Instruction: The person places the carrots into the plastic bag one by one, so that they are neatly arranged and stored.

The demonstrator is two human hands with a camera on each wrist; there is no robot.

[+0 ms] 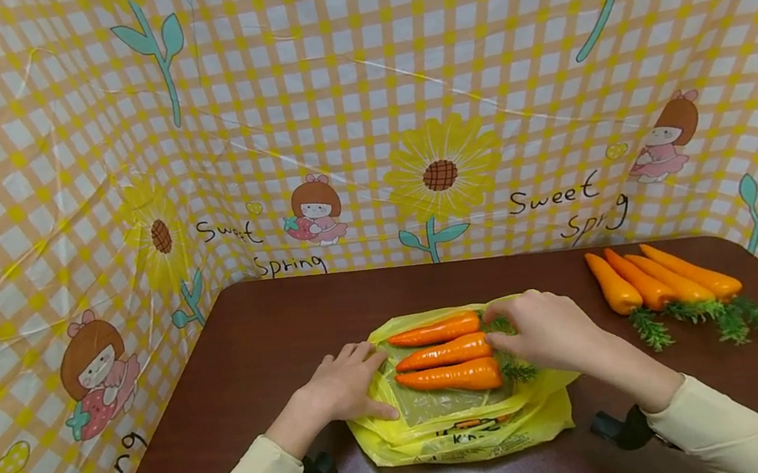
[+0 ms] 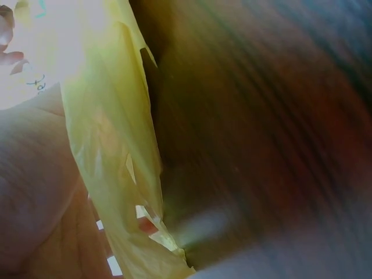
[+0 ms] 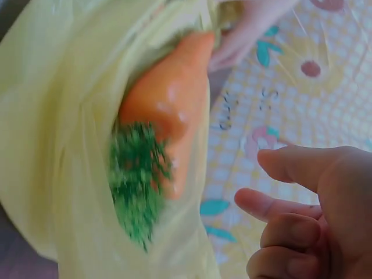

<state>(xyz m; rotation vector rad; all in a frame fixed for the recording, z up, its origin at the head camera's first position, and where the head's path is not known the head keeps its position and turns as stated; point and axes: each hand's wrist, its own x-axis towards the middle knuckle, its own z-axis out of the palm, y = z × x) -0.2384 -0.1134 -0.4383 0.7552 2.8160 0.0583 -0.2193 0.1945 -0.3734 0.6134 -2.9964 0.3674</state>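
Three orange carrots with green tops, one the middle carrot (image 1: 445, 352), lie side by side on a yellow plastic bag (image 1: 459, 432), tips toward the left. Folds of the bag rise around their green ends, as the carrot (image 3: 168, 96) in the right wrist view shows. My left hand (image 1: 345, 386) rests at the bag's left edge, fingers spread; the bag's film partly hides it in the left wrist view. Beside the carrots' leafy ends is my right hand (image 1: 544, 330). Its thumb and index finger stand apart with nothing between them, and the other fingers are bent.
Several more carrots (image 1: 662, 288) lie in a bunch at the right rear of the dark brown table (image 1: 272, 323), green tops toward the front. A checked cloth (image 1: 359, 122) with sunflowers hangs around the back and sides.
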